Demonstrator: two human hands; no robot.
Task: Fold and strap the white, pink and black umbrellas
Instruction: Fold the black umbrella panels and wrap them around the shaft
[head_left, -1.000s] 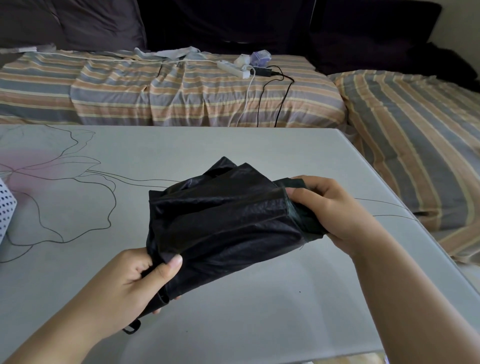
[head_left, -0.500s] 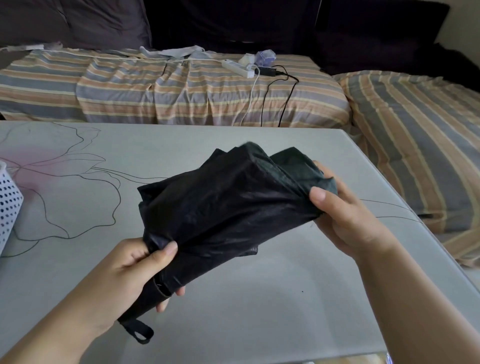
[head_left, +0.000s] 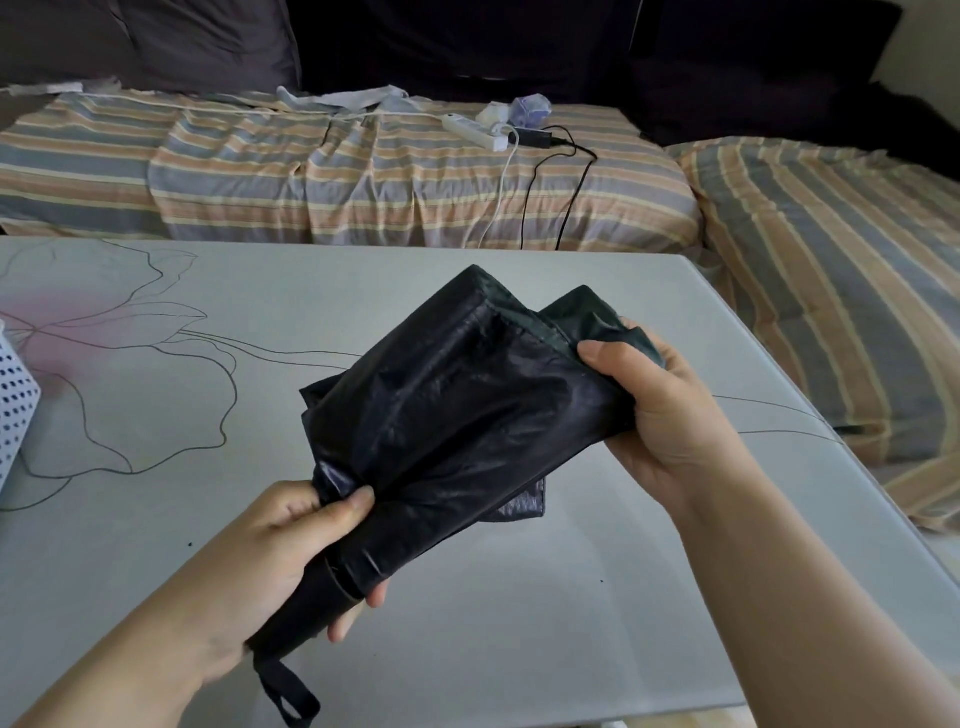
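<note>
While I hold the black umbrella (head_left: 457, 431) in the air above the grey table (head_left: 519, 649), my left hand (head_left: 270, 566) grips its handle end with thumb and fingers curled round, and my right hand (head_left: 660, 410) pinches the loose canopy folds at the far end. A wrist loop (head_left: 285, 691) dangles below my left hand. At the table's left edge lies something white with dots (head_left: 15, 400). Beyond, a power strip (head_left: 475, 131) with cables rests on a striped sofa (head_left: 337, 176).
</note>
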